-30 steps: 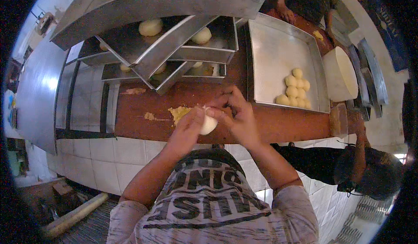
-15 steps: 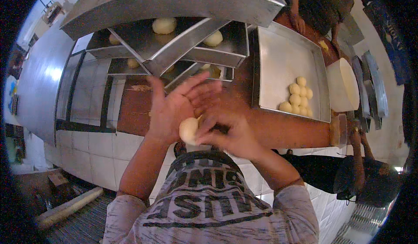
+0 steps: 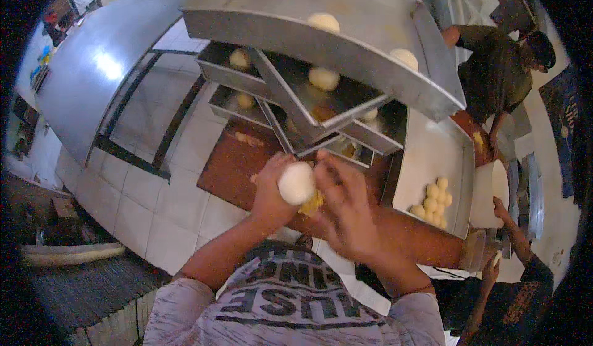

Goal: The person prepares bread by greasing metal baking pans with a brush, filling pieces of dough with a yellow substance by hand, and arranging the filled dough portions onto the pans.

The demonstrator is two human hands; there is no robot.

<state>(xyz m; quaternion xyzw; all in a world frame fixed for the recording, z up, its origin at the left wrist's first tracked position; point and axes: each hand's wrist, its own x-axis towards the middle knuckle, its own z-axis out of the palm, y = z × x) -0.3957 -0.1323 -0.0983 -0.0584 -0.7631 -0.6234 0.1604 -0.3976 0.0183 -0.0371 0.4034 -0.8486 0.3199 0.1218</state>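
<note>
A round, pale dough ball [image 3: 296, 183] rests in my left hand [image 3: 272, 188], whose fingers curl around its left side. My right hand [image 3: 351, 213] is just to the right of the ball, smeared by motion, with its fingers stretched out and apart. Some yellow crumbly stuff [image 3: 312, 204] shows between the hands, just below the ball; whether it lies in a hand or on the table beneath is unclear. Several smaller dough balls [image 3: 433, 202] sit together in the near part of a metal tray [image 3: 426, 142] to my right.
Metal trays stand stacked crosswise ahead, the top tray [image 3: 296, 43] bearing dough balls. The brown table [image 3: 231, 176] lies beneath my hands. At right, one co-worker [image 3: 500, 77] leans over the table, and another person's hand [image 3: 499, 208] touches a white bucket [image 3: 488, 191].
The dough ball has passed from my right hand's pinch into my left hand, which was spread before. My right fingers have opened. My view has swung, and a person's hand has reached the white bucket.
</note>
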